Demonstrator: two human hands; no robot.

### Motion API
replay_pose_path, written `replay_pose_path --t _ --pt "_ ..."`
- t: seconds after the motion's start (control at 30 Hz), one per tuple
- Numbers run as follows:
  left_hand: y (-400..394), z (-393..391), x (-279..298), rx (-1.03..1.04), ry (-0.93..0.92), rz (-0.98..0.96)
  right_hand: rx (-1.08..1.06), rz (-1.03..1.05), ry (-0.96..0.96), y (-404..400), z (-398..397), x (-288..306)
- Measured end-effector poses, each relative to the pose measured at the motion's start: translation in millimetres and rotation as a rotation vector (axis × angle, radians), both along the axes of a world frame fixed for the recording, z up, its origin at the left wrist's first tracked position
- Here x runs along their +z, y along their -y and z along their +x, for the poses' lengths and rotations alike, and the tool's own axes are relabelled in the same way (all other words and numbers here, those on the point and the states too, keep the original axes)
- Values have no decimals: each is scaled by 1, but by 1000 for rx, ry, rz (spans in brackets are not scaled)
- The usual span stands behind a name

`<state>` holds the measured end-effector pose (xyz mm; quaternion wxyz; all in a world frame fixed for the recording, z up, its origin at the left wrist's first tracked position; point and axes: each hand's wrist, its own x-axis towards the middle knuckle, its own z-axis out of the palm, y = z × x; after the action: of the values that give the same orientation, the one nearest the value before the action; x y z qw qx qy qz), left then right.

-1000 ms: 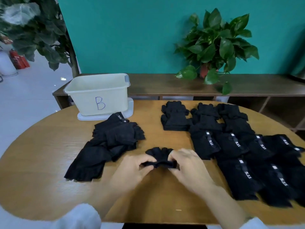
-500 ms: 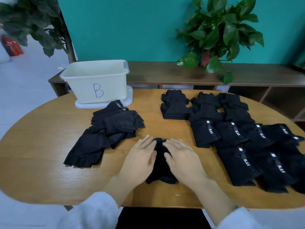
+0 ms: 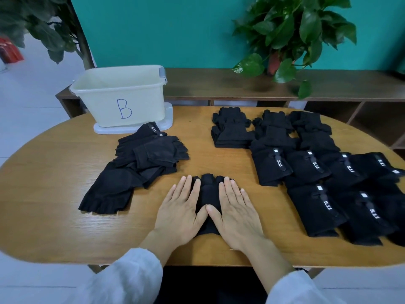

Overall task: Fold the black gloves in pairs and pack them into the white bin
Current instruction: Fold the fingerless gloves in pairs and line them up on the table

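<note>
A white bin (image 3: 119, 99) marked B stands at the table's (image 3: 54, 194) far left, with a loose heap of black gloves (image 3: 135, 165) just in front of it. At the near middle, the left hand (image 3: 179, 211) and right hand (image 3: 235, 212) lie flat with fingers straight, pressing a glove pair (image 3: 207, 194) onto the wood, thumbs touching. To the right, rows of gloves (image 3: 317, 172) cover the table.

A blue handwritten "B" marks the front wall of the white bin (image 3: 122, 99) at eleven o'clock. White "5.11" tags (several blurred) sit on the black gloves (image 3: 315, 170) at three o'clock.
</note>
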<state>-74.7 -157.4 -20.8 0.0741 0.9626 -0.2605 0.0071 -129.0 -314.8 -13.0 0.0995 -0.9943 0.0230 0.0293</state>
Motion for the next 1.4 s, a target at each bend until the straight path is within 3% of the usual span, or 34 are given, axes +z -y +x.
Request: replay_pose_path --t 0.13,0.33,0.47,0.67,0.93,1.17,1.4 --pt "-6 -2 3 92 -1 -51 -24 34 17 2 -1 2" --pt "-32 -12 16 67 21 -233 -33 368 217 12 -9 4" --pt "-55 -12 24 69 76 -318 -40 370 408 5 -8 10" --pt "-95 -1 42 140 122 -390 12 278 495 -15 3 26" --pt "-136 38 59 202 182 -364 44 230 453 -27 34 45" --pt "-132 83 70 177 194 -351 191 193 440 -71 86 66" --pt "-121 127 52 118 152 -344 300 57 305 -114 142 58"
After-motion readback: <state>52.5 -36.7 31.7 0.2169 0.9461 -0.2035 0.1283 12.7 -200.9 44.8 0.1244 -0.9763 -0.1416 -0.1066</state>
